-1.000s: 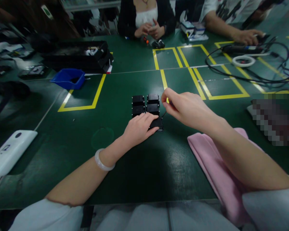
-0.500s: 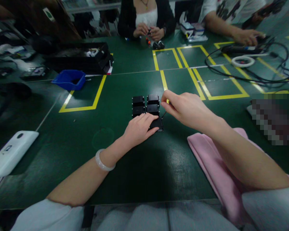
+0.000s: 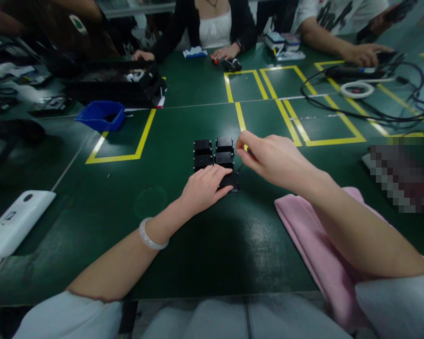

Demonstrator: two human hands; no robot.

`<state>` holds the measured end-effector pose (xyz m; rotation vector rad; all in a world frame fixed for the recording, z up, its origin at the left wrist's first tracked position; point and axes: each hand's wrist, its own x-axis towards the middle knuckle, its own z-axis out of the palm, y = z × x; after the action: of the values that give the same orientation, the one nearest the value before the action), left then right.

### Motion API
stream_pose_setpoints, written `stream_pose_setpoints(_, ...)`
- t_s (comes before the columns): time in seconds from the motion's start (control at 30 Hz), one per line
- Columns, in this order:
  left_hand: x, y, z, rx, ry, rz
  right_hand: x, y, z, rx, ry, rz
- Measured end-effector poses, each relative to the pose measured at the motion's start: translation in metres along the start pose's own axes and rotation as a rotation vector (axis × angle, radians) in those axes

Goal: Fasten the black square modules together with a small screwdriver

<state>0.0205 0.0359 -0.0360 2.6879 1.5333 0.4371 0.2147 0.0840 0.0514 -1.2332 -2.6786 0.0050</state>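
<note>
Several small black blocks with shiny screw heads along their sides stand in two columns on the green table. My left hand lies over the front ones, its thumb and fingers gripping the front right black block and covering part of the front left. My right hand is just right of the blocks, pinching a thin, dark-shafted tool. Its shaft slants down to the right side of the held block, where a screw sits. The tool's upper end is hidden in my fingers.
A pink cloth lies under my right forearm. At left are a white device and a blue bin, with a black crate behind. Cables loop at far right. Co-workers sit across the table.
My hands, the blocks and the tool look almost still. Across the table, a co-worker's hands have parted: one reaches toward the black crate, the other rests on the table by small orange-and-black items.
</note>
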Motion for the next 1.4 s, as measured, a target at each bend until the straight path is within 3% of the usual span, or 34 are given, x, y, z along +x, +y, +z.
stream_pose_setpoints(0.47,-0.0005,-0.0006,0.0009,0.013,0.000,0.004,-0.0005,0.0006,0.0036,0.070,0.046,-0.021)
stream_pose_setpoints(1.4,-0.0004,-0.0002,0.0005,0.005,0.003,0.007,-0.0010,-0.0013,-0.0001,0.072,-0.001,-0.022)
